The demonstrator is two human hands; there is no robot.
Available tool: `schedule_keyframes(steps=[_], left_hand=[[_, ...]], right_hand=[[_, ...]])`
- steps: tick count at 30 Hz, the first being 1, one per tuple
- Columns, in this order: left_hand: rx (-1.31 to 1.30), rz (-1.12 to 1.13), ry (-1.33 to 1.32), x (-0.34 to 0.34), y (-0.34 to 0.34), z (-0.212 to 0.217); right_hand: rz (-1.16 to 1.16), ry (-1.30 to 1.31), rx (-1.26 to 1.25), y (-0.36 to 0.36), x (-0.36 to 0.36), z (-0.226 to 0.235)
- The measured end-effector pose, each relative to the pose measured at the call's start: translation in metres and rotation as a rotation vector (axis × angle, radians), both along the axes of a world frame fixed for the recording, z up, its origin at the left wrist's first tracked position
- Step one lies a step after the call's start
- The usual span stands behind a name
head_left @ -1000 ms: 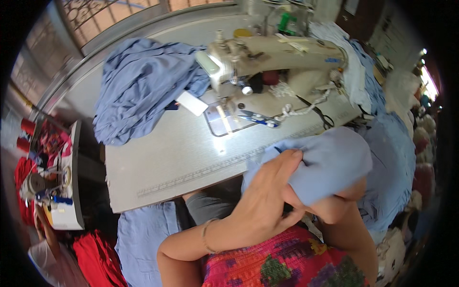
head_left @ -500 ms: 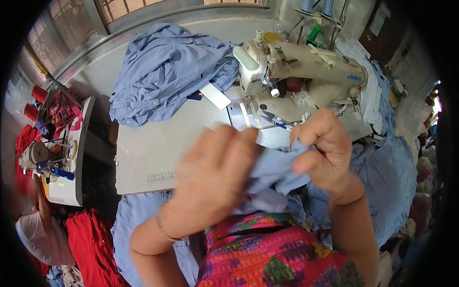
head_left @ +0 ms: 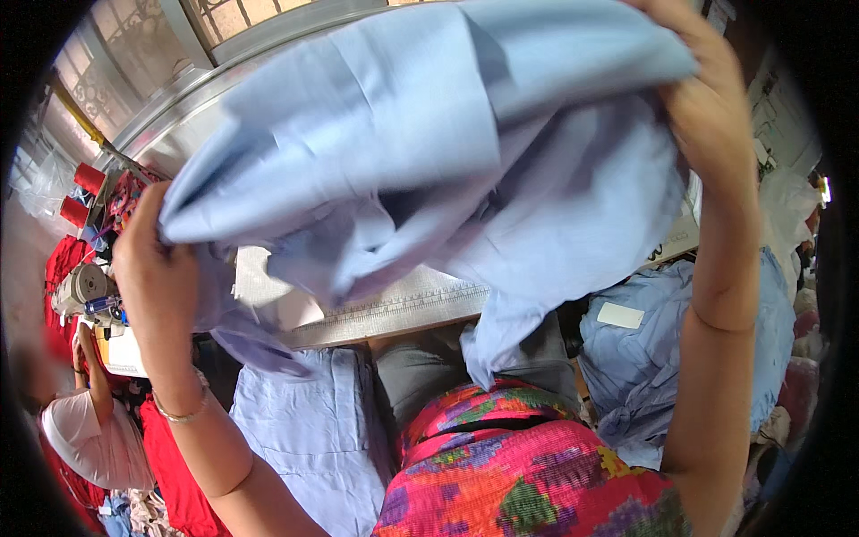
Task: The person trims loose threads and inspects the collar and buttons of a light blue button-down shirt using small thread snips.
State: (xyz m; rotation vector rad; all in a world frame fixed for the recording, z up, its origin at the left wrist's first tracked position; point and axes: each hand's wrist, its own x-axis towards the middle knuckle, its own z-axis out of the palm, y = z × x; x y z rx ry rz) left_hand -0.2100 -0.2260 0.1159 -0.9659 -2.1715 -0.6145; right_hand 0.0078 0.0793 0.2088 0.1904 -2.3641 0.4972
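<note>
A light blue shirt (head_left: 412, 98) is stretched between my raised hands above the sewing table (head_left: 420, 304), its lower folds hanging loose and partly blurred. My left hand (head_left: 157, 268) grips one edge of it at the left. At the upper right, my right hand (head_left: 711, 107) is closed on the other side, its fingers partly out of view. The spread cloth hides the sewing machine and most of the tabletop. One loose end dangles close to my lap.
Folded light blue cloth (head_left: 309, 430) lies to the left of my lap. A blue garment pile (head_left: 644, 367) with a white card (head_left: 620, 315) sits at the right. At far left are another machine (head_left: 85, 288), red thread cones (head_left: 88, 177), red cloth (head_left: 174, 465) and a person (head_left: 94, 438).
My hands were close together over the table's front edge, with bunched blue cloth. Now they are wide apart and higher, and the shirt is spread out, covering the machine.
</note>
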Motion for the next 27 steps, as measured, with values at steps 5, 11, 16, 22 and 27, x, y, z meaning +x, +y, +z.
schedule_keyframes(steps=[5, 11, 16, 22, 27], left_hand=[[-0.109, 0.192, 0.193, -0.081, -0.015, 0.019], [0.272, 0.165, 0.224, -0.074, -0.021, 0.024], [-0.069, 0.022, -0.242, -0.007, -0.059, -0.089], [-0.467, -0.050, -0.491, 0.012, -0.056, -0.190], [-0.525, -0.072, -0.611, 0.023, -0.034, -0.162]], right_hand=[[-0.008, -0.010, 0.069, 0.024, -0.080, -0.029], [-0.322, 0.178, 0.352, 0.035, -0.046, -0.014], [0.326, -0.439, 0.158, -0.008, -0.007, -0.115], [0.396, -0.978, 0.129, -0.010, 0.005, -0.228], [0.338, -0.530, -0.055, -0.015, -0.047, -0.249]])
